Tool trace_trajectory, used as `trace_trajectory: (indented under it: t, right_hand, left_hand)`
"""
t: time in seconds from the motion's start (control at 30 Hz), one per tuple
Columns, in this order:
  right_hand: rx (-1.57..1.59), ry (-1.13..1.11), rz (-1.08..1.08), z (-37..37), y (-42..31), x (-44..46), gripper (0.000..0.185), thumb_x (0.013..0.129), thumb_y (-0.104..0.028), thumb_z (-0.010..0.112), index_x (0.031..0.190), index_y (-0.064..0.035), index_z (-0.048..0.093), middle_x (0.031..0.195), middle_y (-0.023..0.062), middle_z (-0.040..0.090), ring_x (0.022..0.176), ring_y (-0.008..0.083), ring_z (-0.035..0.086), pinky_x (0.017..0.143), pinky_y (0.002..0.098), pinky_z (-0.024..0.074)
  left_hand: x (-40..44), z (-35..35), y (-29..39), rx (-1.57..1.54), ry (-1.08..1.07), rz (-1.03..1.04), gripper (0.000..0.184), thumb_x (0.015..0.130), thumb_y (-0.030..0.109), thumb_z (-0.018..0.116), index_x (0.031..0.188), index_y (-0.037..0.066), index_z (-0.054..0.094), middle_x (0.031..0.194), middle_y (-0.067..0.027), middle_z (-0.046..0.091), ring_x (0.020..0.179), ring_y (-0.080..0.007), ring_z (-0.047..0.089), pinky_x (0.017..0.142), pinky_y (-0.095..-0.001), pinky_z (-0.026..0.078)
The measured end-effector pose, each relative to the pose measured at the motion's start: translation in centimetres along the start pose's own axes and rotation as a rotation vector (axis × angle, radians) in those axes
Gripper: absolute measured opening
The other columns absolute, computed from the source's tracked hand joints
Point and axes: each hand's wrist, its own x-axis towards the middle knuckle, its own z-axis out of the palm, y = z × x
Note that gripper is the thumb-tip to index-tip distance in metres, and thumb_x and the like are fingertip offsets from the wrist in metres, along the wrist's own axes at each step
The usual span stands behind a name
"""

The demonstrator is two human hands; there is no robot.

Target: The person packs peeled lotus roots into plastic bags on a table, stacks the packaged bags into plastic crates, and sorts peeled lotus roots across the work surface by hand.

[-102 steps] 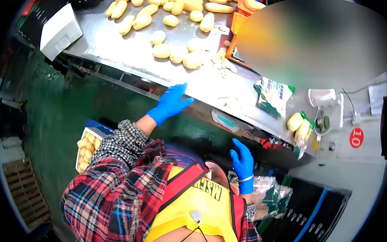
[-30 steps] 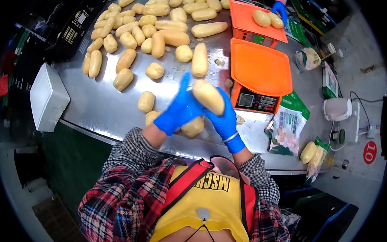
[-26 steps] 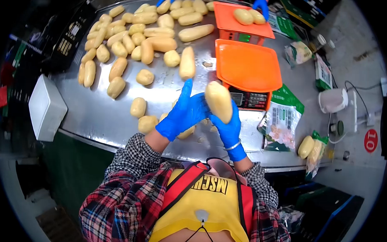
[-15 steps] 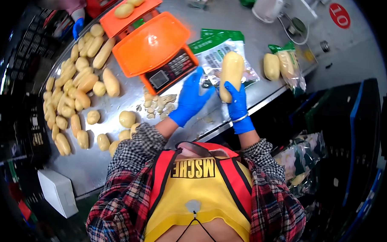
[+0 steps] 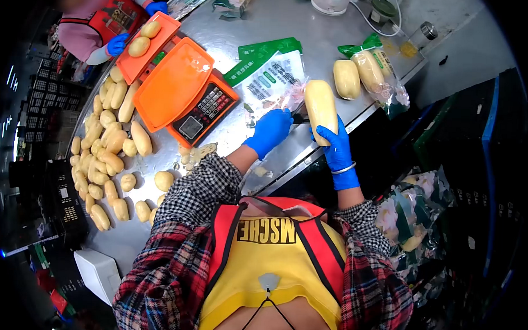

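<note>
A long, peeled, pale yellow lotus root section [image 5: 320, 109] is held nearly upright by my right hand [image 5: 336, 147], whose fingers wrap its lower end. My left hand [image 5: 270, 132] is closed at the near edge of a printed plastic bag [image 5: 278, 78] lying on the metal table. A small dark thing [image 5: 300, 117] shows beside its fingertips; what the fingers hold is hidden. Both hands wear blue gloves. Beyond the held root lie another lotus root section [image 5: 346, 79] and a packed bag of lotus root [image 5: 369, 71].
An orange scale [image 5: 174, 83] stands left of the bag, with an orange tray [image 5: 146, 41] behind it. Many lotus root pieces [image 5: 104, 159] cover the table's left side. A co-worker [image 5: 106, 20] in blue gloves stands at the far left. Filled bags [image 5: 413, 217] sit below the table's right edge.
My left hand has moved from open beside the scale to the bag's near edge, its fingers now closed. The right hand keeps the lotus root, slightly shifted. More of the co-worker shows.
</note>
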Motion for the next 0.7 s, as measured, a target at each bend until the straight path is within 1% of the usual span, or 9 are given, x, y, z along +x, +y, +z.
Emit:
trace_trajectory:
  t: [0.1, 0.13, 0.23, 0.27, 0.37, 0.5, 0.53, 0.63, 0.7]
  right_hand:
    - [-0.093, -0.05, 0.0, 1.2, -0.2, 0.2, 0.071, 0.072, -0.004, 0.073, 0.135, 0.0002, 0.041, 0.114, 0.0139, 0.057, 0.097, 0.0209, 0.061, 0.076, 0.0306, 0.0539]
    - [-0.191, -0.063, -0.058, 1.3, -0.1, 0.2, 0.073, 0.071, -0.005, 0.074, 0.135, 0.0007, 0.041, 0.117, 0.014, 0.057, 0.1, 0.0209, 0.059, 0.079, 0.0307, 0.0528]
    - [-0.432, -0.104, -0.211, 0.3, 0.9, 0.4, 0.077, 0.07, -0.007, 0.077, 0.136, 0.0018, 0.04, 0.124, 0.0138, 0.055, 0.109, 0.0203, 0.056, 0.088, 0.031, 0.0491]
    - [-0.477, -0.118, -0.244, -0.4, 1.2, 0.1, 0.078, 0.069, -0.007, 0.077, 0.137, 0.002, 0.04, 0.126, 0.0135, 0.054, 0.111, 0.0199, 0.055, 0.09, 0.031, 0.0477]
    - [-0.669, -0.095, -0.287, -0.8, 0.3, -1.7, 0.082, 0.067, -0.012, 0.079, 0.138, -0.0004, 0.039, 0.126, 0.0153, 0.056, 0.111, 0.0206, 0.057, 0.091, 0.0326, 0.0469]
    - [-0.88, -0.051, -0.314, -0.9, -0.2, -3.0, 0.083, 0.067, -0.018, 0.079, 0.139, -0.0042, 0.039, 0.116, 0.02, 0.061, 0.103, 0.0262, 0.063, 0.086, 0.0344, 0.0496]
    - [-0.914, -0.05, -0.322, -0.6, -0.5, -3.1, 0.084, 0.067, -0.018, 0.079, 0.139, -0.0044, 0.039, 0.116, 0.0201, 0.061, 0.103, 0.0268, 0.063, 0.085, 0.0347, 0.0499]
    - [-0.907, -0.036, -0.364, 1.0, -1.2, -3.6, 0.083, 0.067, -0.02, 0.079, 0.138, -0.0044, 0.04, 0.114, 0.0195, 0.063, 0.1, 0.0282, 0.064, 0.082, 0.0355, 0.0508]
    - [-0.874, -0.023, -0.44, 1.5, -1.0, -3.6, 0.082, 0.067, -0.022, 0.08, 0.137, -0.0036, 0.041, 0.111, 0.02, 0.064, 0.097, 0.0287, 0.065, 0.081, 0.0358, 0.0511]
  left_hand:
    - [0.3, -1.7, -0.2, -0.373, -0.026, -0.223, 0.017, 0.081, 0.019, 0.063, 0.083, 0.002, 0.067, 0.076, -0.0132, 0.066, 0.067, -0.0217, 0.063, 0.059, -0.0349, 0.05]
    - [0.5, -3.1, 0.4, -0.563, -0.027, -0.395, 0.016, 0.076, 0.017, 0.069, 0.075, 0.002, 0.068, 0.07, -0.0092, 0.065, 0.06, -0.0155, 0.059, 0.057, -0.0296, 0.049]
    - [1.2, -2.2, -1.9, -0.77, 0.024, -0.462, 0.025, 0.068, 0.021, 0.076, 0.078, 0.0, 0.069, 0.071, -0.0141, 0.067, 0.06, -0.0194, 0.062, 0.059, -0.0318, 0.049]
    - [0.9, -3.8, -0.7, -0.934, 0.03, -0.602, 0.02, 0.068, 0.019, 0.078, 0.072, 0.002, 0.068, 0.067, -0.0081, 0.066, 0.055, -0.014, 0.058, 0.055, -0.0284, 0.047]
    - [1.5, -3.5, -1.0, -1.095, 0.105, -0.579, 0.019, 0.068, 0.017, 0.08, 0.067, 0.004, 0.066, 0.064, -0.0044, 0.064, 0.054, -0.0112, 0.055, 0.052, -0.0266, 0.045]
    - [1.6, -4.7, 2.8, -0.573, 0.342, -0.223, 0.02, 0.073, 0.021, 0.074, 0.071, 0.003, 0.065, 0.067, -0.0099, 0.062, 0.062, -0.022, 0.06, 0.059, -0.0334, 0.047]
    - [1.6, -4.6, 3.0, -0.395, 0.394, -0.069, 0.017, 0.076, 0.021, 0.069, 0.076, 0.004, 0.065, 0.075, -0.0117, 0.061, 0.073, -0.0279, 0.059, 0.067, -0.0362, 0.047]
    - [1.1, -4.6, 4.3, -0.447, 0.438, 0.03, 0.014, 0.078, 0.019, 0.067, 0.079, 0.005, 0.064, 0.08, -0.0108, 0.06, 0.078, -0.0293, 0.058, 0.069, -0.0371, 0.047]
    - [0.6, -5.7, 4.7, -0.288, 0.474, 0.17, 0.011, 0.078, 0.018, 0.066, 0.082, 0.008, 0.063, 0.078, -0.0105, 0.059, 0.076, -0.0301, 0.058, 0.067, -0.0394, 0.047]
